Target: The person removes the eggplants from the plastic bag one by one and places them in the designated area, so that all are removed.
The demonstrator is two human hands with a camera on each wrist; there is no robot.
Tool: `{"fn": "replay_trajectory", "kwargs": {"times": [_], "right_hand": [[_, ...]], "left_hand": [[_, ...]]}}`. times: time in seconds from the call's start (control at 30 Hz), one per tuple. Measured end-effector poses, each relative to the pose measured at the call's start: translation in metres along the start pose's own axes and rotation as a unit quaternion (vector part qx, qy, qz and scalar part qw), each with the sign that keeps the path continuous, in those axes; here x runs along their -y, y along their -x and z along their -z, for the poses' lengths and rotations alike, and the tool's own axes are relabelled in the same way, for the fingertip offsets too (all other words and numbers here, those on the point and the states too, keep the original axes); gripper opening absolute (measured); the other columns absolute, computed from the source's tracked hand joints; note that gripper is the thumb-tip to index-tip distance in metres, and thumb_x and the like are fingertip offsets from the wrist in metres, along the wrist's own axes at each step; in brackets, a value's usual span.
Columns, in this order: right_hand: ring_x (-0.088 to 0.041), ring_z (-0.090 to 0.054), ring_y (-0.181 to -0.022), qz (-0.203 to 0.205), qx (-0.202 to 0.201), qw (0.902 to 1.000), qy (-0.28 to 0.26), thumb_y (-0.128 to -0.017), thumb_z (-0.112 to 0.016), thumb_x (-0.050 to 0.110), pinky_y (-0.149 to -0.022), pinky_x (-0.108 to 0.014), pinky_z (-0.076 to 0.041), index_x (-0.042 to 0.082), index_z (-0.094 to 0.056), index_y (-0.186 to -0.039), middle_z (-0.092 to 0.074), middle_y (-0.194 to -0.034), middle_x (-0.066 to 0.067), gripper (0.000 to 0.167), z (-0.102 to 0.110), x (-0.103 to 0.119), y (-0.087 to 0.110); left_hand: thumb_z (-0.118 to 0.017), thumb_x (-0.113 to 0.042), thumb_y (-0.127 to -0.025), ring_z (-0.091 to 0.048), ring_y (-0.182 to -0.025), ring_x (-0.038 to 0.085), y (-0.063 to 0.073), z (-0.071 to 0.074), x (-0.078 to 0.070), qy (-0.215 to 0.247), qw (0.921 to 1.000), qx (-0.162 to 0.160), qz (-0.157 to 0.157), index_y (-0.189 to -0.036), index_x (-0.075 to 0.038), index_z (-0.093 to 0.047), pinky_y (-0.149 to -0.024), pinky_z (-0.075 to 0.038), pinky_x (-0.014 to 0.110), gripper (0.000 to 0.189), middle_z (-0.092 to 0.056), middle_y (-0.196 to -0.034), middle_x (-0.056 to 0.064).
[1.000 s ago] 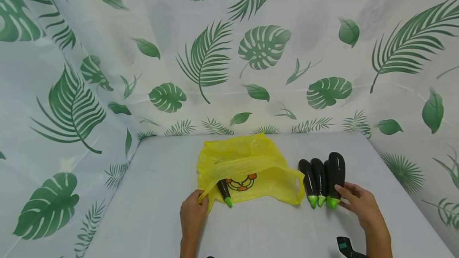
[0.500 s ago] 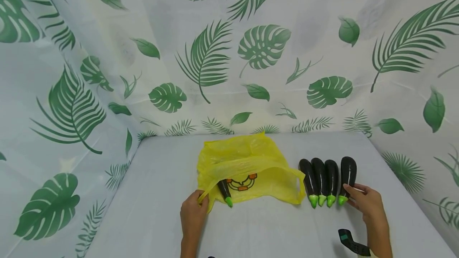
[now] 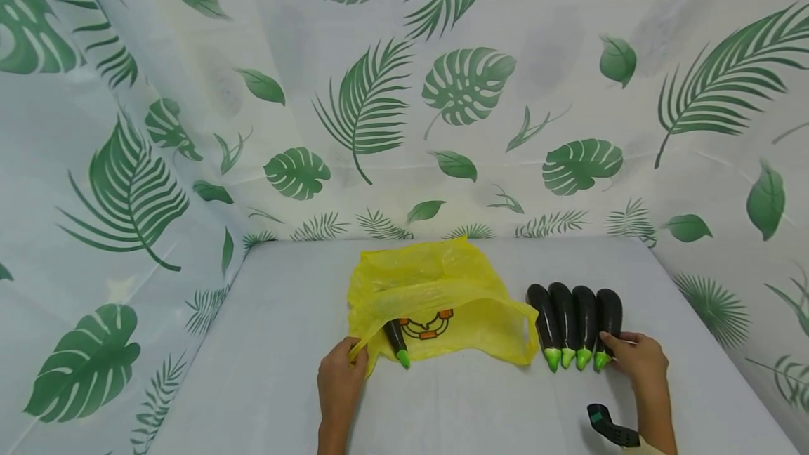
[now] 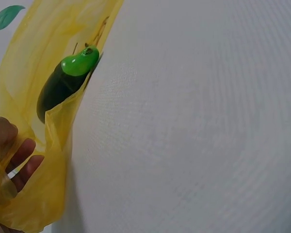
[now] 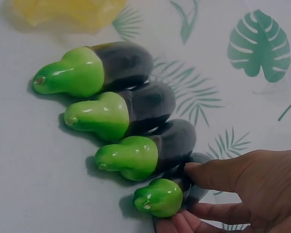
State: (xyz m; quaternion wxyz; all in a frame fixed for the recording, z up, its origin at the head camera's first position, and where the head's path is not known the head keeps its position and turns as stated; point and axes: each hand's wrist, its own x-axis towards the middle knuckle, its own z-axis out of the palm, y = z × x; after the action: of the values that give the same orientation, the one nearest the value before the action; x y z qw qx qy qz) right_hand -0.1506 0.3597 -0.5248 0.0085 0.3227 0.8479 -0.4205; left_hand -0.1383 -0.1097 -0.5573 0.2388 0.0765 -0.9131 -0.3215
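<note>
My left hand [image 3: 342,376] grips the handle at the left of a yellow plastic bag [image 3: 417,276], which lies with its mouth toward me. Inside that mouth is one dark eggplant [image 3: 396,344], its green cap facing me; the left wrist view shows the same eggplant [image 4: 63,87] beside the bunched plastic. To the bag's right, several eggplants [image 3: 567,321] lie side by side, green ends nearest me. My right hand [image 3: 638,358] holds the rightmost eggplant [image 3: 609,311], thumb on one side and fingers on the other. In the right wrist view its green cap [image 5: 160,198] shows, while the hand covers part of its body.
A white table [image 3: 272,343] carries everything. Behind it and at the sides hangs a white cloth [image 3: 392,209] printed with green leaves. A black strap-like device [image 3: 609,427] sits at my right wrist.
My right hand has carried its eggplant from over the row's right end, out to the right, then back left and down beside the others. The left hand stays on the bag handle.
</note>
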Motion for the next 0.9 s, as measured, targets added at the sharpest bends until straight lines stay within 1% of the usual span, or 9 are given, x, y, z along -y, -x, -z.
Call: {"fn": "replay_trajectory", "kwargs": {"times": [0.13,0.23,0.33,0.47,0.53,0.63,0.77,0.9], "right_hand": [[-0.053,-0.049,-0.111,-0.002,0.001,1.0,0.007,-0.092,-0.058,0.038,-0.073,-0.045,-0.053,-0.018,-0.044,-0.129,-0.047,-0.127,-0.042,0.068,-0.0001,0.0014,0.0029],[-0.054,-0.047,-0.114,-0.006,0.007,0.9999,0.008,-0.092,-0.058,0.043,-0.081,-0.05,-0.051,-0.018,-0.041,-0.132,-0.044,-0.13,-0.043,0.075,-0.0002,0.0008,0.0036],[-0.054,-0.046,-0.117,0.001,0.003,0.9999,0.011,-0.092,-0.058,0.044,-0.083,-0.051,-0.051,-0.017,-0.04,-0.133,-0.043,-0.131,-0.042,0.076,-0.0013,0.0005,0.0026],[-0.053,-0.048,-0.116,0.018,-0.007,0.9998,0.011,-0.092,-0.059,0.04,-0.077,-0.046,-0.054,-0.017,-0.042,-0.132,-0.046,-0.13,-0.041,0.071,-0.0025,0.0018,0.0008],[-0.053,-0.048,-0.114,0.021,-0.004,0.9997,0.009,-0.092,-0.06,0.041,-0.074,-0.044,-0.055,-0.017,-0.042,-0.132,-0.045,-0.13,-0.042,0.072,-0.0024,0.0013,0.0002],[-0.053,-0.048,-0.115,0.019,-0.002,0.9997,0.015,-0.092,-0.059,0.041,-0.073,-0.043,-0.055,-0.017,-0.042,-0.132,-0.044,-0.13,-0.042,0.073,-0.0027,0.0011,0.0002],[-0.053,-0.05,-0.114,0.016,-0.006,0.9997,0.018,-0.091,-0.059,0.042,-0.07,-0.041,-0.056,-0.017,-0.043,-0.131,-0.045,-0.13,-0.042,0.073,-0.0036,0.0008,0.0005],[-0.052,-0.053,-0.111,0.019,-0.009,0.9997,0.009,-0.091,-0.06,0.042,-0.065,-0.037,-0.056,-0.018,-0.042,-0.131,-0.046,-0.129,-0.042,0.074,-0.0034,0.0005,0.0017]], "left_hand": [[-0.072,-0.009,-0.079,-0.049,-0.06,0.006,0.0012,-0.0002,0.0,-0.002,1.0,0.004,-0.001,-0.084,-0.011,-0.072,-0.056,-0.045,0.024,0.005,-0.064,-0.068,-0.005],[-0.073,-0.007,-0.077,-0.048,-0.059,0.006,0.0017,0.0006,-0.0003,0.0,1.0,-0.003,-0.009,-0.083,-0.011,-0.072,-0.055,-0.044,0.024,0.007,-0.063,-0.067,-0.005],[-0.073,-0.006,-0.077,-0.048,-0.058,0.006,0.0011,0.0015,-0.0004,0.002,0.9998,-0.011,-0.018,-0.082,-0.011,-0.072,-0.055,-0.044,0.024,0.008,-0.063,-0.066,-0.004],[-0.073,-0.007,-0.077,-0.05,-0.059,0.006,-0.0005,0.0021,-0.0017,0.0,0.9998,-0.011,-0.019,-0.084,-0.011,-0.072,-0.055,-0.045,0.024,0.008,-0.064,-0.068,-0.004],[-0.073,-0.007,-0.077,-0.05,-0.059,0.006,-0.0007,0.0024,-0.0024,0.001,0.9999,-0.007,-0.015,-0.085,-0.011,-0.072,-0.056,-0.045,0.024,0.009,-0.064,-0.068,-0.004],[-0.073,-0.007,-0.077,-0.049,-0.059,0.006,-0.0001,0.0027,-0.0029,0.0,0.9999,-0.004,-0.012,-0.084,-0.011,-0.072,-0.056,-0.044,0.024,0.008,-0.063,-0.067,-0.005],[-0.073,-0.006,-0.076,-0.048,-0.059,0.006,0.0006,0.0026,-0.0028,-0.002,0.9998,-0.009,-0.018,-0.083,-0.011,-0.072,-0.055,-0.044,0.025,0.008,-0.062,-0.067,-0.005],[-0.073,-0.007,-0.077,-0.049,-0.059,0.006,0.0002,0.0033,-0.0031,0.002,0.9995,-0.015,-0.028,-0.083,-0.011,-0.072,-0.055,-0.044,0.025,0.008,-0.063,-0.067,-0.004]]}}
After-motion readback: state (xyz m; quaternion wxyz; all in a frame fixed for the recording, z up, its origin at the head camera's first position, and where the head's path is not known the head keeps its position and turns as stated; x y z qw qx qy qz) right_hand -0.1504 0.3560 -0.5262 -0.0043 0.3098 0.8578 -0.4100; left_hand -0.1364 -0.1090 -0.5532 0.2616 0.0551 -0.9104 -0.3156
